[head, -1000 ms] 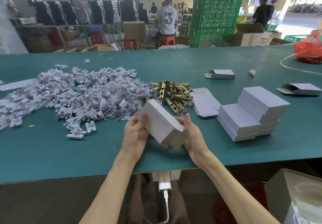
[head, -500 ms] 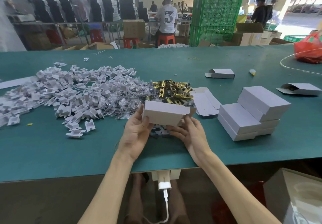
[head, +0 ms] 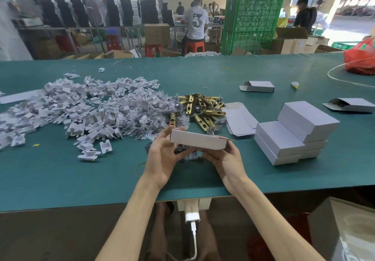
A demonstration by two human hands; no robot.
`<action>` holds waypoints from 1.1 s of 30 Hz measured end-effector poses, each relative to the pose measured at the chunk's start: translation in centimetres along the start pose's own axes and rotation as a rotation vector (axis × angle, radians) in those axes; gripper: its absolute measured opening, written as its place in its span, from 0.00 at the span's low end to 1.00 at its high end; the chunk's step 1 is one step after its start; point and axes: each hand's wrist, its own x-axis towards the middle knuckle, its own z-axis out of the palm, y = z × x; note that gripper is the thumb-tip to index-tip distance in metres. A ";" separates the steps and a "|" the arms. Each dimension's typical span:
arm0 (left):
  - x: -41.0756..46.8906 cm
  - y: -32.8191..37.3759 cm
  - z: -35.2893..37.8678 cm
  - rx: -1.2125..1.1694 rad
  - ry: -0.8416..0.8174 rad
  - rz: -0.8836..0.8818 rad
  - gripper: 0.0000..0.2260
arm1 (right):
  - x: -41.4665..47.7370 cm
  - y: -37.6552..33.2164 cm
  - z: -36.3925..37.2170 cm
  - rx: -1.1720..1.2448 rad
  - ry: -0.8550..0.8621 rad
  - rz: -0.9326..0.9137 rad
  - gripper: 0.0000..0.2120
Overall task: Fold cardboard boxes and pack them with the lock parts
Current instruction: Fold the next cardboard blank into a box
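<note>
Head camera view, looking down over a green table (head: 81, 179) in a workshop.

In the centre of the frame, two bare hands hold a small white cardboard box (head: 198, 140) just above the table, lying level. The left hand (head: 162, 157) curls its fingers round the box's left end. The right hand (head: 225, 159) grips the right end from underneath, where a brown flap edge shows. Small dark parts lie on the table beneath the box, too hidden to identify.

Left of centre spreads a wide pile of white cardboard inserts (head: 81, 110). Beside it lie clear bags of small hardware (head: 146, 116), then a heap of brass lock latches (head: 203, 106) just above the hands. Flat unfolded boxes (head: 239, 120) lie to the right of the latches.

At middle right stands a stack of closed white boxes (head: 294, 131). Two open boxes lie further back, one at upper centre-right (head: 257, 86), one at the right edge (head: 351, 105). A red bag (head: 361, 60) sits at the far right.

Behind the table are green crates (head: 251, 21) and a seated person (head: 195, 23) facing away.
</note>
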 end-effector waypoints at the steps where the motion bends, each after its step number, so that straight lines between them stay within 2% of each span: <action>1: -0.1 0.1 0.1 -0.018 0.000 -0.009 0.11 | -0.1 -0.2 0.0 -0.009 0.007 0.002 0.11; 4: -0.1 0.2 0.4 0.067 0.063 -0.033 0.10 | -0.5 -0.7 0.0 -0.039 -0.011 0.022 0.11; 7: 0.2 -0.1 0.3 0.132 0.064 0.015 0.06 | -0.6 -0.8 -0.1 -0.026 -0.009 0.048 0.12; 10: 0.5 -0.4 -0.1 0.122 0.050 0.048 0.13 | -0.6 -0.7 -0.1 -0.069 -0.019 0.026 0.11; 12: 0.8 -0.5 -0.3 0.102 0.113 0.058 0.16 | -0.4 -0.5 0.0 -0.083 -0.020 0.006 0.11; 15: 1.0 -0.7 -0.4 0.156 0.221 0.098 0.14 | -0.3 -0.7 0.3 0.018 -0.003 0.032 0.15; 19: 1.1 -0.8 -0.8 0.199 0.265 0.132 0.16 | -0.5 -0.7 0.2 0.063 -0.030 0.041 0.25; 24: 1.0 -1.2 -0.5 0.232 0.207 0.096 0.18 | -0.8 -0.8 0.4 -0.071 -0.083 0.069 0.20; 33: 1.1 -1.5 -0.5 0.277 0.222 0.099 0.19 | -0.7 -1.1 0.1 0.063 -0.091 0.134 0.16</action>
